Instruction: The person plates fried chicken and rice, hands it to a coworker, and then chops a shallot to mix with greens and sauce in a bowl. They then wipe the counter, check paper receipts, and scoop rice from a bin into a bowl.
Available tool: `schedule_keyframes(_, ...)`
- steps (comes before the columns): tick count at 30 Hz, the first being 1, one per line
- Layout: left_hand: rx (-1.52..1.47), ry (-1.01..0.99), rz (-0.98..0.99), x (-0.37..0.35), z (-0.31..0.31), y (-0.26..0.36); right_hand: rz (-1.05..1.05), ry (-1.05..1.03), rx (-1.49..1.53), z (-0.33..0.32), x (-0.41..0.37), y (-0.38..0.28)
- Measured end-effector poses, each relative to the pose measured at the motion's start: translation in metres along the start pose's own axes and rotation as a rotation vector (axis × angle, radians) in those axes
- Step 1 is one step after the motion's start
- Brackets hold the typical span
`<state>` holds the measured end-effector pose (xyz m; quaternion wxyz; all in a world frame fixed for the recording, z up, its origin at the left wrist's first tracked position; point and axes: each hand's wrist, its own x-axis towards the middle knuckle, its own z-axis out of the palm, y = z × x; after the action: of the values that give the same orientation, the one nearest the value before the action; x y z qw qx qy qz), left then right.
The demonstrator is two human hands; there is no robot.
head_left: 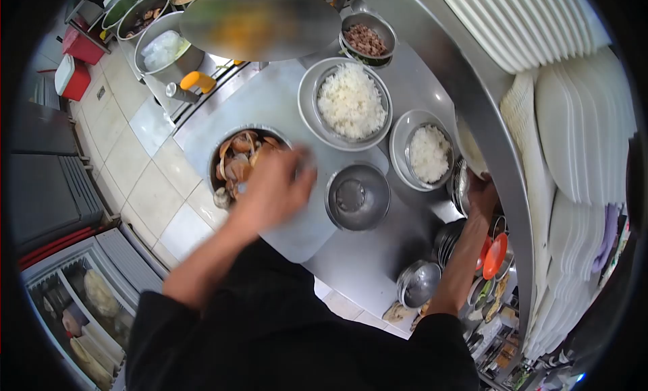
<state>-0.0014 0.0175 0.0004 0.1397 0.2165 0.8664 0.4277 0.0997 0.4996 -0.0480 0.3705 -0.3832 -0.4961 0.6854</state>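
My left hand, smeared by motion, is over the right side of a metal bowl filled with brown, curved pieces whose kind I cannot make out. Its fingers are too blurred to show a grip. To its right, a bare metal bowl stands on the pale cutting board. My right hand reaches under the shelf edge beside some metal bowls; its fingers are mostly hidden. Two bowls of white rice, a larger one and a smaller one, sit on plates beyond the bare bowl.
A metal shelf with stacked white plates overhangs the right side. A bowl of chopped brownish food stands at the back. Stacked metal bowls are near the front edge. An orange-handled tool lies at the left.
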Motion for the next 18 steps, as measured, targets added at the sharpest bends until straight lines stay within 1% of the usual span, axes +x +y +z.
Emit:
schedule_keyframes(1,0.014,0.075,-0.077,0.026,-0.005,0.003,0.019,0.006,0.032,-0.009,-0.023,-0.005)
schedule_keyframes(2,0.181,0.199,0.159,0.062,0.001,-0.023,0.098,-0.025,0.112,-0.022,-0.045,-0.008)
schedule_keyframes(3,0.314,0.057,0.081,0.096,-0.007,-0.027,0.176,-0.053,0.199,-0.035,-0.068,-0.010)
schedule_keyframes(4,0.382,-0.064,-0.006,0.123,-0.012,-0.028,0.174,-0.041,0.217,-0.045,-0.087,-0.011)
schedule_keyframes(5,0.454,-0.189,-0.095,0.143,-0.014,-0.029,0.219,0.005,0.203,-0.056,-0.108,-0.011)
schedule_keyframes(6,0.473,-0.197,-0.082,0.159,-0.011,-0.042,0.267,0.049,0.191,-0.063,-0.129,-0.012)
schedule_keyframes(8,-0.674,-0.709,-0.660,0.177,0.001,-0.080,0.262,0.107,0.177,-0.072,-0.169,-0.018)
schedule_keyframes(9,-0.663,-0.718,-0.676,0.178,0.005,-0.084,0.266,0.143,0.182,-0.082,-0.185,-0.017)
schedule_keyframes(10,-0.648,-0.655,-0.631,0.178,0.009,-0.088,0.279,0.157,0.183,-0.091,-0.198,-0.015)
schedule_keyframes(11,-0.635,-0.593,-0.586,0.178,0.014,-0.094,0.247,0.156,0.231,-0.099,-0.210,-0.014)
schedule_keyframes(12,-0.604,-0.541,-0.587,0.176,0.017,-0.089,0.213,0.152,0.273,-0.106,-0.222,-0.014)
schedule_keyframes(13,-0.575,-0.485,-0.546,0.168,0.015,-0.077,0.221,0.152,0.265,-0.107,-0.234,-0.016)
schedule_keyframes(15,-0.607,-0.458,-0.520,0.174,0.023,-0.083,0.058,0.219,0.242,-0.099,-0.261,-0.019)
schedule_keyframes(18,-0.634,-0.462,-0.502,0.190,0.031,-0.085,0.068,0.214,0.294,-0.090,-0.291,-0.028)
